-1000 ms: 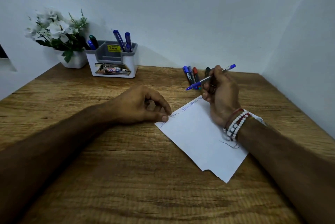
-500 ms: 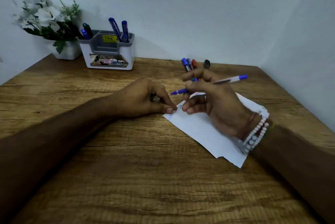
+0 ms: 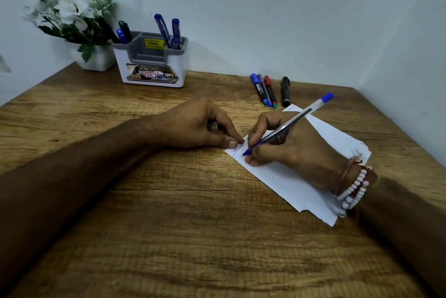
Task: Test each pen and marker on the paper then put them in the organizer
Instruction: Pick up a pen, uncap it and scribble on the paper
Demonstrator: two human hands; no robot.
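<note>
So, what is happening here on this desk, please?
A person is testing pens. The right hand holds a blue ballpoint pen with its tip on the corner of a sheet of paper, where blue marks show. The left hand pins that corner down. Four markers lie on the wooden desk behind the paper, not yet stored. The organizer by the wall already holds several pens, beside a flower pot.

Wooden table (image 3: 169, 237), grain running left-right, set in a wall corner. Directly on it: white sheet of paper (image 3: 284, 184) at right, angled; four markers (image 3: 269, 90) side by side just behind the paper; white-grey organizer (image 3: 150, 65) at back left; white flower pot (image 3: 95, 58) touching its left side.
</note>
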